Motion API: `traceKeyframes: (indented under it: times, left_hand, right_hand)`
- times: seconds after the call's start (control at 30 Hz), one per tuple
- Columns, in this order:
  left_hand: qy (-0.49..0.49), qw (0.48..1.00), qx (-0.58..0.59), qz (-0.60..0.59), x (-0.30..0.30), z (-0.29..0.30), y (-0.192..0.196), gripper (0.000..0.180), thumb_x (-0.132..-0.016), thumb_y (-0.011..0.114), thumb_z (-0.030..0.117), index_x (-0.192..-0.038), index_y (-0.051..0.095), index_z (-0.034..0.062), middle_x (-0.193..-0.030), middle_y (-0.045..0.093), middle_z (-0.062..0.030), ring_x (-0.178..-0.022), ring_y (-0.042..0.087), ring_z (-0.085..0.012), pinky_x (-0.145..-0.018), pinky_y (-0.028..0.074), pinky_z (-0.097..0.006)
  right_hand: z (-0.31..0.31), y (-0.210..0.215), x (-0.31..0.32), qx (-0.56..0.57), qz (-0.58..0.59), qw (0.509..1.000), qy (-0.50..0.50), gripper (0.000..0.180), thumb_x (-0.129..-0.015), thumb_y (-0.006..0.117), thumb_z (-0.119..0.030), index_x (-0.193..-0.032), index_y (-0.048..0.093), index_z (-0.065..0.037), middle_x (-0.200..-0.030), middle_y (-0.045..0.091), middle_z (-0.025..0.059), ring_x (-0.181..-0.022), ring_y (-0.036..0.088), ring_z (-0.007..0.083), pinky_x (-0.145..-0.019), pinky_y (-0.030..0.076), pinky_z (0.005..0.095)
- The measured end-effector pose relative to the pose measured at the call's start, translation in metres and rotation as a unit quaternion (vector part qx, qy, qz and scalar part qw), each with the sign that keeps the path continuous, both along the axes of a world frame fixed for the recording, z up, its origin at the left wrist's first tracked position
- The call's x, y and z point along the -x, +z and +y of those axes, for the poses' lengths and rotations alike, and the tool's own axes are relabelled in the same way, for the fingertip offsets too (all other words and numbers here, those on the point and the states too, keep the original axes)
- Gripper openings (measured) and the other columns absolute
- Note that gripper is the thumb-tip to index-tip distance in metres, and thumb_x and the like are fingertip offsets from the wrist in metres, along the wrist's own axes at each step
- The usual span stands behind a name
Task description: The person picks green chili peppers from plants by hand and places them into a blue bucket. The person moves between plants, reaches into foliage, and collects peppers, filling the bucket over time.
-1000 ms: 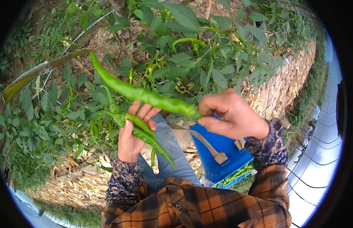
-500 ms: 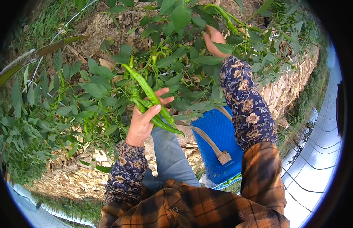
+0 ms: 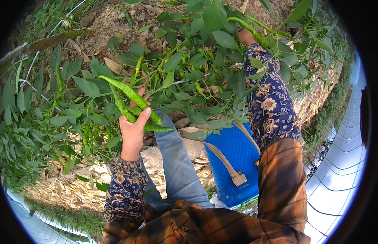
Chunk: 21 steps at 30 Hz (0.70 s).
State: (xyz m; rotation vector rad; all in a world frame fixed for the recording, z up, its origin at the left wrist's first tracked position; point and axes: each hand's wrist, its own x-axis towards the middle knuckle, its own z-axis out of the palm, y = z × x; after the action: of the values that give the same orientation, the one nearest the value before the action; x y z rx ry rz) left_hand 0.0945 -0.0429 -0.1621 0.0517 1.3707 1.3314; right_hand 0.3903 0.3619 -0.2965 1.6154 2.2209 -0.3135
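Several long green chili peppers (image 3: pixel 128 90) are clasped in my left hand (image 3: pixel 133 136), thumb across them, their tips sticking out on both sides. That hand is over the left-middle part of the pepper plants (image 3: pixel 174 61). My right hand (image 3: pixel 246 37) reaches far into the foliage at the upper right. Leaves and a hanging green pepper (image 3: pixel 254 34) cover most of it, so its fingers and anything in them are hidden. Other small peppers hang among the leaves between the two hands.
A blue container (image 3: pixel 227 193) with tan straps (image 3: pixel 226 162) stands beside my right leg. A curved pole (image 3: pixel 54 48) and white string cross the upper left. Dry straw (image 3: pixel 71 191) covers the ground, with pale sheeting (image 3: pixel 339 179) at the right.
My left hand has shifted left and slightly down with the peppers. My right hand has pushed further away and to the right, deeper behind the leaves.
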Motion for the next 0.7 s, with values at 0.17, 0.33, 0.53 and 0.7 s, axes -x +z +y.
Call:
traceKeyframes:
  times: [0.17, 0.33, 0.53, 0.7]
  left_hand:
    - [0.015, 0.998, -0.023, -0.051, -0.007, -0.001, 0.0, 0.047, -0.086, 0.067, 0.003, -0.129, 0.051, -0.0044, -0.14, 0.051, -0.0151, -0.113, 0.056, -0.0196, -0.096, 0.047, -0.033]
    - [-0.001, 0.998, -0.042, -0.045, 0.004, -0.01, 0.024, 0.026, -0.087, 0.066, 0.011, -0.107, 0.056, -0.0025, -0.137, 0.049, -0.0231, -0.116, 0.058, -0.0355, -0.096, 0.05, -0.045]
    - [-0.018, 0.971, -0.104, -0.213, -0.004, -0.017, 0.033, 0.034, -0.088, 0.067, 0.018, -0.114, 0.054, -0.0004, -0.107, 0.061, -0.0191, -0.109, 0.06, -0.034, -0.099, 0.047, -0.05]
    - [0.007, 0.96, -0.109, -0.257, -0.02, -0.002, 0.037, 0.065, -0.083, 0.074, 0.027, -0.134, 0.043, 0.0005, -0.119, 0.056, -0.0148, -0.116, 0.056, -0.0314, -0.103, 0.043, -0.046]
  right_hand:
    - [0.034, -0.041, -0.07, -0.155, -0.123, 0.939, 0.282, 0.02, -0.077, 0.066, -0.022, -0.078, 0.07, -0.002, -0.075, 0.067, 0.017, -0.069, 0.062, 0.0351, -0.062, 0.049, 0.0463]
    - [-0.026, 0.035, 0.026, -0.043, 0.145, 0.987, 0.051, 0.026, -0.07, 0.078, -0.028, -0.083, 0.075, -0.006, -0.076, 0.071, 0.0143, -0.071, 0.069, 0.0292, -0.068, 0.055, 0.0408]
    - [-0.068, 0.152, 0.053, 0.123, 0.273, 0.954, -0.028, 0.02, -0.083, 0.073, -0.017, -0.081, 0.063, 0.0, -0.065, 0.059, 0.0033, -0.059, 0.055, 0.0167, -0.057, 0.045, 0.0317]
    - [-0.203, 0.22, 0.12, 0.097, 0.383, 0.907, 0.147, 0.02, -0.071, 0.078, -0.008, -0.075, 0.059, -0.003, -0.064, 0.052, 0.0076, -0.059, 0.054, 0.0221, -0.051, 0.042, 0.0339]
